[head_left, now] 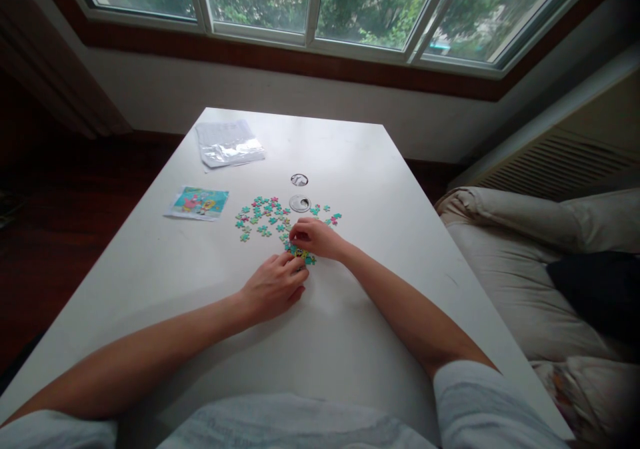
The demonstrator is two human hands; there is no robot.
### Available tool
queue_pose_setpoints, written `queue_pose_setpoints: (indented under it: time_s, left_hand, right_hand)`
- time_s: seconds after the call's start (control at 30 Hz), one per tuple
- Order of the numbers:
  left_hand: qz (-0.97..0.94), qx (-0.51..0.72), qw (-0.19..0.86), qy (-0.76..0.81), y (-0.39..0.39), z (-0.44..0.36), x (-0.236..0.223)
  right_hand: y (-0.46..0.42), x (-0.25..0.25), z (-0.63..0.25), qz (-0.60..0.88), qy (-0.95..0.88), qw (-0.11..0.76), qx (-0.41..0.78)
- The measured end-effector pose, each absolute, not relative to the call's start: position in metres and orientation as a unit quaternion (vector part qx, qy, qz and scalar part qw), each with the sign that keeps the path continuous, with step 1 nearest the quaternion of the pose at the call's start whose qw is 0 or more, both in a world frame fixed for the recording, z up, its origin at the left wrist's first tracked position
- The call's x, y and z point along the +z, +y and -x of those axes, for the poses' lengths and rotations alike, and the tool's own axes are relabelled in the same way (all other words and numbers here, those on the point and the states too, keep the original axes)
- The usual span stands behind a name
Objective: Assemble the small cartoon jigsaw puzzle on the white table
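Observation:
Several small teal and pink puzzle pieces [263,219] lie scattered on the white table [350,316]. A small joined cluster of pieces [302,256] lies between my hands. My left hand [274,287] rests on the table with curled fingers touching the cluster's near edge. My right hand [314,237] is curled over the cluster's far side, its fingertips pinched on the pieces.
A picture card [199,203] lies left of the pieces. A clear plastic bag [229,144] sits at the far left of the table. Two round lids [300,203] lie behind the pieces. A cushioned seat [540,262] stands at the right; windows [320,2] are beyond.

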State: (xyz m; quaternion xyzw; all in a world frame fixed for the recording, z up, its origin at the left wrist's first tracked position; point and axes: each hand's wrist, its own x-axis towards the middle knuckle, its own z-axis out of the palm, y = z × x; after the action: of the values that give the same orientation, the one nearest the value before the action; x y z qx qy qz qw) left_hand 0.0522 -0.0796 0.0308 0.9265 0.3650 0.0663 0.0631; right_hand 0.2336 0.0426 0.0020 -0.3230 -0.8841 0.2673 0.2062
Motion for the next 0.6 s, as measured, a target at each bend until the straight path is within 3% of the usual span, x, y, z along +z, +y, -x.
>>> queue_pose_setpoints:
  time_s: [0.6]
  left_hand:
    - [-0.926, 0.066, 0.071, 0.364, -0.0786, -0.0530, 0.0335]
  right_hand:
    - [0.0450, -0.0010, -0.2339, 0.360, -0.886, 0.200, 0.212]
